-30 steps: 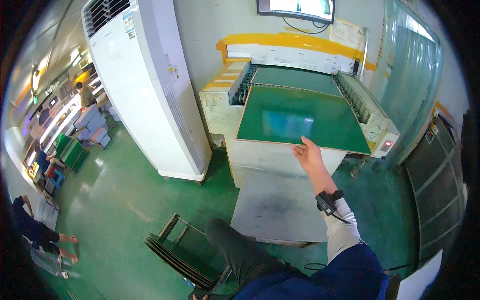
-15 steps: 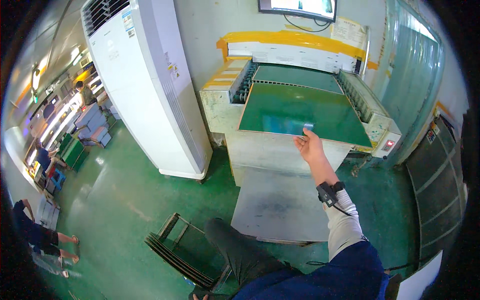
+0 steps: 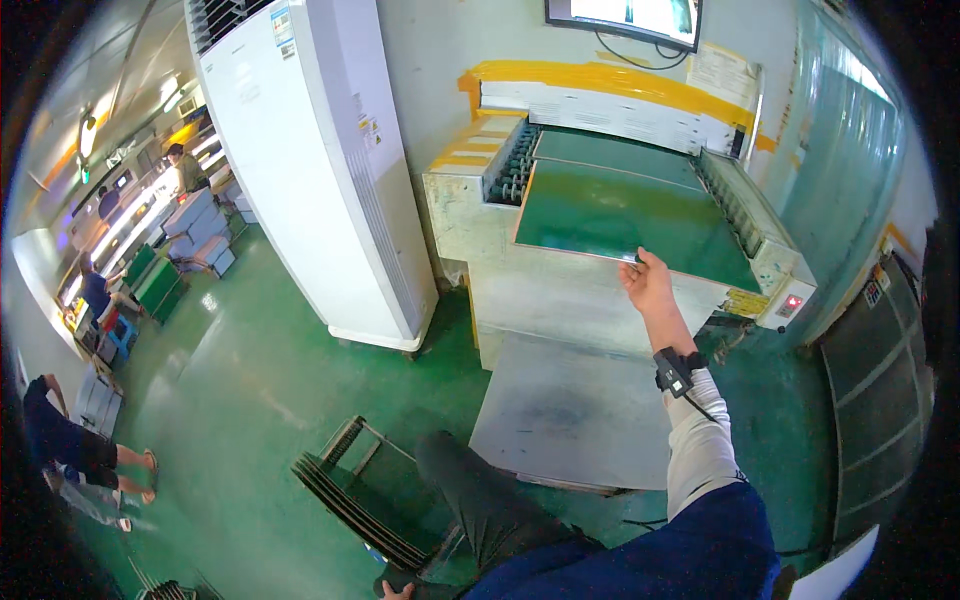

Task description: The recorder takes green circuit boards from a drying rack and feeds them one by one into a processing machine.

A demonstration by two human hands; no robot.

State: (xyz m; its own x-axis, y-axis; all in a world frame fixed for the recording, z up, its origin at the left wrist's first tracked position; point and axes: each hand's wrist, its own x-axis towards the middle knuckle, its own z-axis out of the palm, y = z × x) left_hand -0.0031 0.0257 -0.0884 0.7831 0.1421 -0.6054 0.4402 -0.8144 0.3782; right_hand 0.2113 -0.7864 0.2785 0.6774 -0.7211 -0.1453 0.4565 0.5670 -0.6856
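At the front of the pale machine (image 3: 455,220), your right hand (image 3: 652,288) is at the near edge of the green board (image 3: 630,210), thumb over the top and the other fingers curled in below, nearly closed on that edge. The board lies flat on the machine between the left rollers (image 3: 512,165) and the right rollers (image 3: 728,200), with its near edge at the machine's front. Just beyond it lies a second green board (image 3: 615,148). Your left hand (image 3: 397,592) shows only a few fingers at the lower edge of the view, so you cannot tell how far open it is or whether it has hold of anything. A small black device (image 3: 674,372) sits on your right wrist. Below the machine is a grey sheet (image 3: 570,410); to your left, near your leg (image 3: 485,500), a dark rack (image 3: 352,515) stands on the green floor (image 3: 240,400).
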